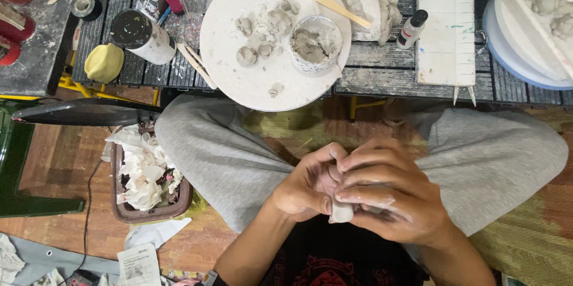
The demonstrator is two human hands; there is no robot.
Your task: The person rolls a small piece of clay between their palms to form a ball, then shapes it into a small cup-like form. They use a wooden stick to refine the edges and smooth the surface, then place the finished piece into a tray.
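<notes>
A dark slatted counter (382, 74), smeared with grey dust, runs along the top. Below it lies a wooden plank floor (54, 160) with a yellow-green woven mat (525, 232) over it. A green piece of furniture (15, 160) stands at the left edge. The light is even.

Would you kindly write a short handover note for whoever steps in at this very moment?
Left hand and right hand are closed together over the lap, pinching one small pale clay piece.
On the bench ahead: a round white board with a few small clay lumps and a cup of grey clay, a wooden stick resting across the cup.
Done: several lumps sit shaped on the board.
Left: the piece in hand is not yet on the board.
</notes>
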